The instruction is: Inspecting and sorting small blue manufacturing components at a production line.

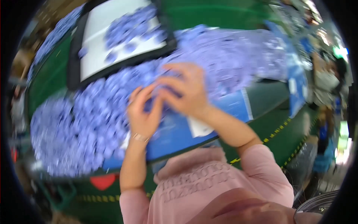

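My left hand (143,112) and my right hand (188,89) meet above the near middle of the table. Their fingertips come together, with thumbs and fingers bent as in a pinch. Something violet shows between them, but blur keeps me from telling whether it is a held piece or the heap behind. A heap of small, flat, roundish blue-violet pieces (100,115) spreads beside and beyond my left hand. Past it stands a black-rimmed tray (76,67) with a white bottom, and loose pieces of the same kind lie in it.
More violet pieces (231,56) form a broad mass at the right, partly under shiny clear plastic. Below my hands lie a blue sheet (171,134) and a white paper (200,127). The tabletop (223,13) is green. A blue panel (294,84) stands at the right edge.
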A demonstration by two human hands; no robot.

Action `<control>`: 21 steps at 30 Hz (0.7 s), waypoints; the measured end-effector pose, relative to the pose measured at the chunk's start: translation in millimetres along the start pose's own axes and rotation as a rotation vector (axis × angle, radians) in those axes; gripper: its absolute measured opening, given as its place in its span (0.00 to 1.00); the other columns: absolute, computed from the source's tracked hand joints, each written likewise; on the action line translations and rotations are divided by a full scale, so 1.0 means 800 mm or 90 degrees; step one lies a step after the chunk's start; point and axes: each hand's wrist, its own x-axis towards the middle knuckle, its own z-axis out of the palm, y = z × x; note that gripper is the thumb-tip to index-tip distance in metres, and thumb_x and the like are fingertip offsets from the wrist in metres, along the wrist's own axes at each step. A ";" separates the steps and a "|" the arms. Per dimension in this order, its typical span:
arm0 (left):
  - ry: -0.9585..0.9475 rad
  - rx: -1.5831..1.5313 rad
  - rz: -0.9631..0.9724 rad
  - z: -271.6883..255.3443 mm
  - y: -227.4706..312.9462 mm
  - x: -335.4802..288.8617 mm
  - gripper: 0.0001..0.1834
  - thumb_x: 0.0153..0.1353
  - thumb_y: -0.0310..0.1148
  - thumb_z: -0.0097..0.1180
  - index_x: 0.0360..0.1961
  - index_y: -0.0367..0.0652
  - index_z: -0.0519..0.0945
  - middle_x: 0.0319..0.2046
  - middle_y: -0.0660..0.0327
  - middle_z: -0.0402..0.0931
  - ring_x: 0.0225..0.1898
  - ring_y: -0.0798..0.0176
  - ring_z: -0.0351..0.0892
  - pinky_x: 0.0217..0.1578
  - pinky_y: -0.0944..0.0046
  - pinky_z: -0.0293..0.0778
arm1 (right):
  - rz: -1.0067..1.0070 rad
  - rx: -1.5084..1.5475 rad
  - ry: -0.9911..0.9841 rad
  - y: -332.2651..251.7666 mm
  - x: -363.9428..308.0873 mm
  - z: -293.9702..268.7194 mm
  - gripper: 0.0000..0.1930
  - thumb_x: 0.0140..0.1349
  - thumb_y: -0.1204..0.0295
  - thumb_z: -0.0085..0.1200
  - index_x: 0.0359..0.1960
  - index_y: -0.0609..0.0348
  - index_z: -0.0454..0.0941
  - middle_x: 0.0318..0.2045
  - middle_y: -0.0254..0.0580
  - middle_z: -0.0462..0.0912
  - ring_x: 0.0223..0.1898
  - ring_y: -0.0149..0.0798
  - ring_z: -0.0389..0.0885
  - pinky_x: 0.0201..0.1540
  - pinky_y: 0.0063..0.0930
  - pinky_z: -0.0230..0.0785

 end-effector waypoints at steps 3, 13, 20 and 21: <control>0.006 -0.042 0.035 0.010 0.002 0.006 0.14 0.54 0.27 0.60 0.44 0.41 0.80 0.31 0.53 0.82 0.34 0.56 0.82 0.53 0.54 0.66 | -0.023 -0.055 -0.026 0.011 0.002 -0.005 0.12 0.44 0.69 0.66 0.33 0.48 0.83 0.43 0.31 0.80 0.46 0.40 0.75 0.52 0.39 0.59; 0.032 -0.049 -0.010 0.007 0.001 0.005 0.16 0.55 0.25 0.58 0.47 0.45 0.79 0.32 0.53 0.82 0.36 0.56 0.84 0.55 0.57 0.66 | -0.090 -0.036 -0.031 0.002 -0.003 -0.001 0.07 0.47 0.71 0.64 0.29 0.46 0.82 0.35 0.23 0.82 0.45 0.33 0.75 0.59 0.38 0.52; 0.038 -0.028 0.012 0.006 0.005 0.007 0.17 0.54 0.25 0.59 0.47 0.45 0.79 0.32 0.54 0.82 0.35 0.56 0.83 0.55 0.58 0.66 | -0.069 -0.048 -0.012 0.004 -0.002 -0.002 0.07 0.49 0.70 0.64 0.32 0.45 0.83 0.36 0.23 0.82 0.45 0.32 0.75 0.60 0.38 0.51; 0.032 -0.016 0.005 0.006 0.008 0.007 0.17 0.54 0.25 0.59 0.47 0.44 0.79 0.35 0.54 0.82 0.36 0.56 0.83 0.53 0.58 0.68 | -0.068 -0.056 -0.010 0.005 -0.001 -0.003 0.08 0.49 0.70 0.64 0.33 0.45 0.83 0.37 0.23 0.82 0.45 0.32 0.75 0.60 0.38 0.51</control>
